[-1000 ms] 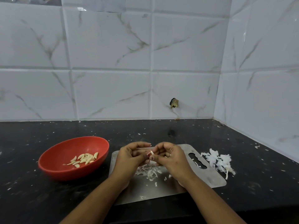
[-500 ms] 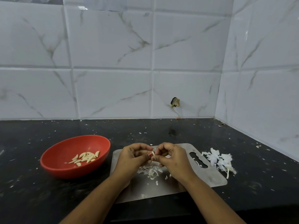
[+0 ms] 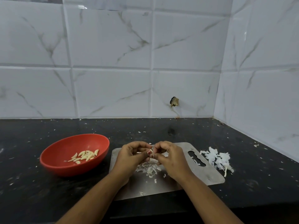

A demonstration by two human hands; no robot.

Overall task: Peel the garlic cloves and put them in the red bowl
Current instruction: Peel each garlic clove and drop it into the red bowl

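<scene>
While both hands meet above the steel board (image 3: 210,177), the left hand (image 3: 131,156) and right hand (image 3: 168,156) pinch one garlic clove (image 3: 151,150), mid-peel. Once bare, it likely goes left into the red bowl (image 3: 55,165) of peeled cloves (image 3: 85,156) on the bench (image 3: 24,191).

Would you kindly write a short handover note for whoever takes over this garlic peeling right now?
Left hand and right hand both pinch one small pale garlic clove above the flat steel cutting board.
Done: peeled cloves lie in the round red bowl left of the board; white skins lie on the board and heaped to its right.
To do: finish this clove, drop it in the bowl. No other unpeeled cloves visible.
</scene>
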